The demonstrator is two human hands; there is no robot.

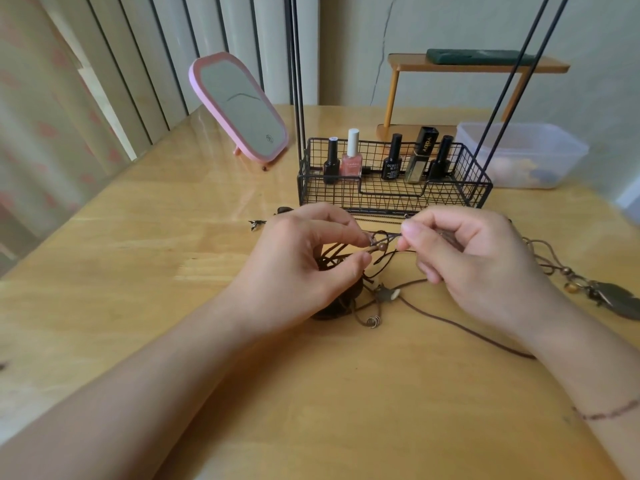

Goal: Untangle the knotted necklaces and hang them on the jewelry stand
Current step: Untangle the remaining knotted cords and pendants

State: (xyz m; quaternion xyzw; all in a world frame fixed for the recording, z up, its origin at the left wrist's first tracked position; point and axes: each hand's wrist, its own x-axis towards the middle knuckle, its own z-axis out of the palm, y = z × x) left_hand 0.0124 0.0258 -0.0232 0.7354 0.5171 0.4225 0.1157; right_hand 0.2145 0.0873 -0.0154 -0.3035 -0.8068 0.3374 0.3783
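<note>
head view looks down on two bare forearms reaching in from the bottom corners and meeting over a wooden table (138, 271). left hand (298, 268) lies palm inward, thumb and forefinger curled to pinch a cord beside a small round wooden bead (382, 247). right hand (474, 261) faces it, thumb and forefinger tip pinching a thin cord just beside that bead, the other fingers curled under. knotted necklaces (346, 268) lie on the table between and under the hands: dark brown cords looped in a tangle, with a small star-shaped charm (382, 294) holding a pale bead, a little wire coil (373, 321) at one cord end, and one long cord trailing under the right wrist. more cord runs off to the right to amber beads and a dark metal feather pendant (620, 299). just behind the hands stands a jewelry stand (391, 195), a black wire basket with thin black rods rising out of frame. its back tier carries a row of nail polish bottles: a pink one with a white cap (352, 157) whose label is too blurred to read, a black bottle (393, 162) marked "oume…", and a tall gold-and-black tube (421, 154) with sideways lettering i cannot read. a pink-framed mirror (239, 109) leans at the left, a clear plastic box (519, 154) sits at the right, and a small wooden shelf (478, 64) stands behind.
</note>
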